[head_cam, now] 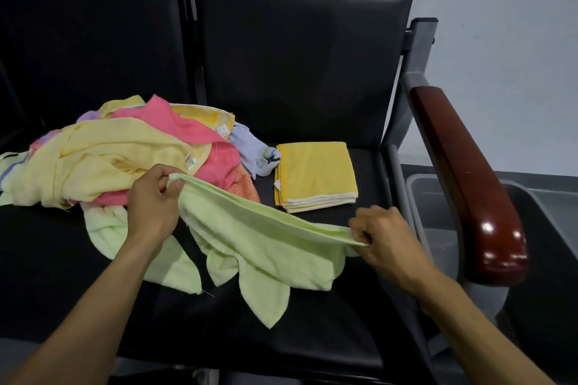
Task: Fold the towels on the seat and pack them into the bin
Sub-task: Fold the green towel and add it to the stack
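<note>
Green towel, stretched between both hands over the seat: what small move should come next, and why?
Probably lower it flat onto the bare seat to start a fold. The left hand and right hand each pinch one end of the green towel's top edge, and the rest hangs rumpled. The folded yellow towel lies flat behind it; the bin waits beside the armrest.

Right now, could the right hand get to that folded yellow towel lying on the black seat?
Probably yes, once freed. The right hand pinches the light green towel, which it would have to drop. The folded yellow towel lies just beyond on the black seat, uncovered.
</note>
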Motion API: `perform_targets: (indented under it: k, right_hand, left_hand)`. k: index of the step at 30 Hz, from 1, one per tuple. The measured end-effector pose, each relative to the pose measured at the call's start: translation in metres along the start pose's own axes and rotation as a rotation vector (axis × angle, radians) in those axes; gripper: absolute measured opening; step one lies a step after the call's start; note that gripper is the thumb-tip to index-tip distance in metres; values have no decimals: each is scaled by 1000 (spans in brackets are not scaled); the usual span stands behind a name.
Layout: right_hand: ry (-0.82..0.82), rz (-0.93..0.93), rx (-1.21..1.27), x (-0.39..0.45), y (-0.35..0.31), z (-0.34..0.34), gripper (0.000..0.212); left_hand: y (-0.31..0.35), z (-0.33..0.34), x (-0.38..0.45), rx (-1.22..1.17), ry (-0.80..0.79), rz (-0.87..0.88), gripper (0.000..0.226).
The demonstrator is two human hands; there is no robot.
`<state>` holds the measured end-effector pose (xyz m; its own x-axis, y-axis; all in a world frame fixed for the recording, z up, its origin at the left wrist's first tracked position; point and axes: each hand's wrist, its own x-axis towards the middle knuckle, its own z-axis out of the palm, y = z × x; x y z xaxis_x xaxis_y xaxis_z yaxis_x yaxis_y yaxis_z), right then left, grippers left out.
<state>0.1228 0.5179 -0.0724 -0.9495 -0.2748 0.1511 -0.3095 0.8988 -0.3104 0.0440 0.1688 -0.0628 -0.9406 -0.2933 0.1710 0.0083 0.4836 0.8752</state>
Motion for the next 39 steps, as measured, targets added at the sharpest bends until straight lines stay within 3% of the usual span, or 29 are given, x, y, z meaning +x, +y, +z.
perform_targets:
  k: [5, 10, 14, 17, 25, 31, 39]
  right_hand:
    - [45, 108, 29, 0, 1, 4, 41]
    - [54, 153, 21, 1, 7, 2, 45]
    - [97, 226, -74, -2, 16, -2, 11]
    - [142, 266, -91, -6, 20, -4, 17]
    - [277, 321, 436, -8, 14, -12, 22]
    - [305, 332, 493, -8, 12, -12, 33]
    - [303, 490, 665, 0, 23, -10, 11]
  left_hand:
    - [-9, -4, 5, 16, 24, -31, 12]
    - [-15, -4, 7, 50, 45, -56, 12]
    - [-15, -5, 8, 57, 75, -64, 11]
    - [-15, -4, 7, 64, 73, -63, 11]
    - [-16, -3, 9, 29, 77, -62, 12]
    - [-18, -2, 11, -13, 70, -68, 12]
    - [-9, 0, 10, -29, 101, -65, 17]
